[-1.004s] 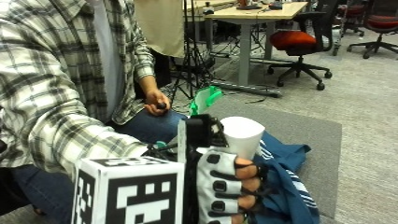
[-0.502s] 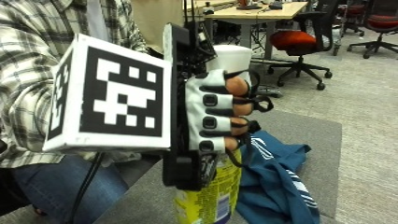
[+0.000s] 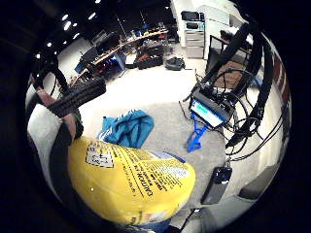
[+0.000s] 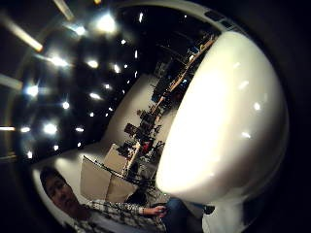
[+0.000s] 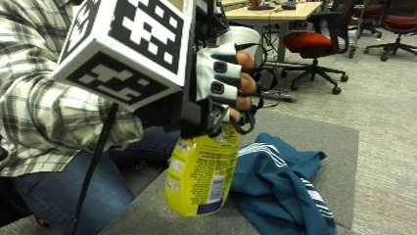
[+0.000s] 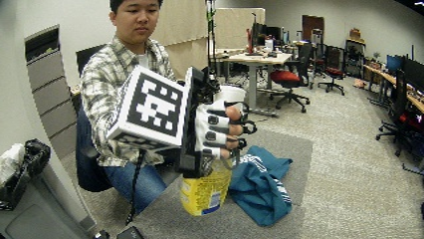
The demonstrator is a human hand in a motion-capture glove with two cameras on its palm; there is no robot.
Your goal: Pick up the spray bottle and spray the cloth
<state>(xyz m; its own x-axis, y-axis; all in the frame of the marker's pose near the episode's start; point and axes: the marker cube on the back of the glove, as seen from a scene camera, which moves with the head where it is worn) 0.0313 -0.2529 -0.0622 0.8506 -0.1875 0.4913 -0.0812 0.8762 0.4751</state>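
In the outside view my gloved right hand (image 5: 224, 83) grips the neck of a yellow spray bottle (image 5: 196, 176) and holds it upright in the air above the grey table (image 5: 326, 137). Its white spray head (image 5: 241, 36) sticks out above my fingers. A blue cloth (image 5: 280, 181) with white stripes lies crumpled on the table, just beside and below the bottle. The wide outside view shows the same: hand (image 6: 218, 132), bottle (image 6: 202, 191), cloth (image 6: 262, 181). The bottle's yellow body (image 3: 131, 184) fills the little finger side palm view, with the cloth (image 3: 127, 127) beyond it. The white head (image 4: 228, 121) fills the thumb side view.
A dark phone (image 3: 216, 185) lies near the table's edge, and a screen device (image 3: 209, 111) on a blue stand (image 3: 197, 136) with cables stands further along. Behind the table are a red office chair (image 5: 312, 41) and a desk. The person's bare hand (image 4: 155, 209) rests on their lap.
My hand has lifted the spray bottle up from the table; its yellow body now hangs in plain view above the cloth's near edge. The cloth has not moved.
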